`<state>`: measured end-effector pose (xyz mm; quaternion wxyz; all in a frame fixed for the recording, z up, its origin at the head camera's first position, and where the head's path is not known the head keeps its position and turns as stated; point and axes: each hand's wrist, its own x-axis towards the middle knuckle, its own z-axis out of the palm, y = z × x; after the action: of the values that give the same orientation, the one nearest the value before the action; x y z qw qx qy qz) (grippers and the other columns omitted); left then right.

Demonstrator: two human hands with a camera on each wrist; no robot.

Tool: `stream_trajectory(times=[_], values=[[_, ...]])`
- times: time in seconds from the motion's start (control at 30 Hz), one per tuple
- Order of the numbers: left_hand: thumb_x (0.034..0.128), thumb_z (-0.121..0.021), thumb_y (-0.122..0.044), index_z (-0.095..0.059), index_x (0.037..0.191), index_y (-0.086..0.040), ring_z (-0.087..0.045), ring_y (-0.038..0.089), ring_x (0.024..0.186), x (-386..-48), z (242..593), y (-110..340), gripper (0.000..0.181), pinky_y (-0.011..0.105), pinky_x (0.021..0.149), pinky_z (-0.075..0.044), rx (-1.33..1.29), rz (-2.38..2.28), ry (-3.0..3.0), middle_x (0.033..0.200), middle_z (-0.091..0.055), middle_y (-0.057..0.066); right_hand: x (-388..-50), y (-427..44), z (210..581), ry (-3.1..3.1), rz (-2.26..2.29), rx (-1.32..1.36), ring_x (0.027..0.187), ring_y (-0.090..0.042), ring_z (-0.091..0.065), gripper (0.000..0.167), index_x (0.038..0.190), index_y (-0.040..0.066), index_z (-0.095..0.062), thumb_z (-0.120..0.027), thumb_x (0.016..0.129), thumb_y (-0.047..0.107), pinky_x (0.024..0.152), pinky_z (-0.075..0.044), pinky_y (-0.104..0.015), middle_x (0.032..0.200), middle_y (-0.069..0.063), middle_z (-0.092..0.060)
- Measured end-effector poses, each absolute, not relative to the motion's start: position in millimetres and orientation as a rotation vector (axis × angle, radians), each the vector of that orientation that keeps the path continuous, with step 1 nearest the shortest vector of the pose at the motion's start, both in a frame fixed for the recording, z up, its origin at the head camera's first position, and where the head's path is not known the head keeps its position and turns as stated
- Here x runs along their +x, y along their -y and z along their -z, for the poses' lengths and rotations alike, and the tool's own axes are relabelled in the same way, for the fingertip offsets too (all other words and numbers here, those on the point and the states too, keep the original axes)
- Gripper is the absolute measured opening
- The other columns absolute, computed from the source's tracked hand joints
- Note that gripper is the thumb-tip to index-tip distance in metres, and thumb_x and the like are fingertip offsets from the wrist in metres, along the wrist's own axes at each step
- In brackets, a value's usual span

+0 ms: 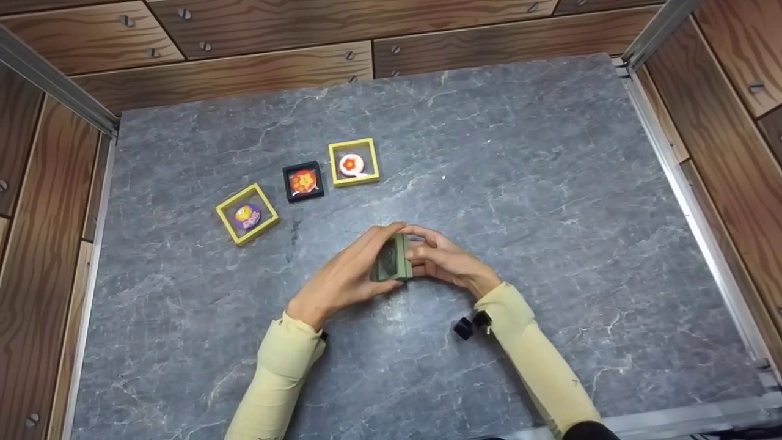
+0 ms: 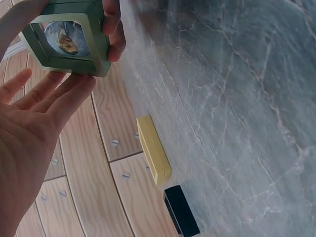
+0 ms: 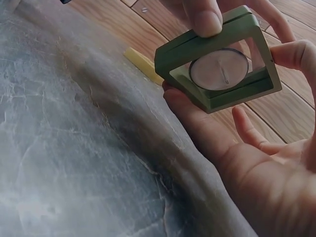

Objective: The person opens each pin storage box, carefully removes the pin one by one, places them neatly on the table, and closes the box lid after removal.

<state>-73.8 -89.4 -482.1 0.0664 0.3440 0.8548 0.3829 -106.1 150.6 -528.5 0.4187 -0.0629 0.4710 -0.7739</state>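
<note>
A small green display frame (image 1: 401, 258) is held upright between both hands above the table. My left hand (image 1: 342, 275) grips it by opposite edges, thumb on one and fingers on the other. From the other side, my right hand (image 1: 451, 261) holds its edges with fingers and thumb. Inside the frame's clear window hangs a round badge; the left wrist view shows the badge's (image 2: 67, 38) pictured face, with a brownish figure on blue-grey. Its pale back with a pin, on the same badge (image 3: 219, 69), faces the right wrist camera.
Left of the hands lie a yellow frame with a purple badge (image 1: 247, 215), a black frame with an orange badge (image 1: 303, 181) and a yellow frame with a white-and-red badge (image 1: 353, 164). Wood-patterned walls (image 1: 275, 73) border the grey marbled table (image 1: 550, 183).
</note>
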Motion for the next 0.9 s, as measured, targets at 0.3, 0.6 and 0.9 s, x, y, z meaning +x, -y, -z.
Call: stream_trajectory(times=[0.3,0.6,0.9], values=[[0.0872,-0.088,-0.020,-0.034,0.165,-0.021,-0.059,0.018,0.136,-69,482,93,0.095,0.034,0.121,-0.049,1.015,-1.188,-2.587,0.152,-0.056,0.002,-106,-155,531,-1.163,1.929,-0.171,0.115,-0.023,-0.073,0.058,0.152,0.004,-0.039,-0.062,0.099,0.009,0.101,-0.064,-0.041,0.132,-0.007,-0.067],[0.0899,-0.086,-0.026,-0.039,0.162,-0.017,-0.060,0.016,0.134,-69,483,98,0.086,0.033,0.120,-0.050,0.999,-1.154,-2.630,0.150,-0.057,0.001,-105,-155,532,-1.244,1.924,-0.187,0.120,-0.021,-0.071,0.052,0.150,0.004,-0.046,-0.061,0.101,0.006,0.107,-0.061,-0.040,0.135,-0.007,-0.067],[0.0877,-0.088,-0.024,-0.041,0.162,-0.012,-0.061,0.021,0.134,-68,484,103,0.088,0.038,0.119,-0.051,0.921,-1.130,-2.656,0.151,-0.057,0.004,-105,-156,533,-1.502,1.901,-0.254,0.125,-0.023,-0.068,0.051,0.149,0.006,-0.052,-0.068,0.101,0.008,0.106,-0.061,-0.041,0.153,-0.014,-0.056]])
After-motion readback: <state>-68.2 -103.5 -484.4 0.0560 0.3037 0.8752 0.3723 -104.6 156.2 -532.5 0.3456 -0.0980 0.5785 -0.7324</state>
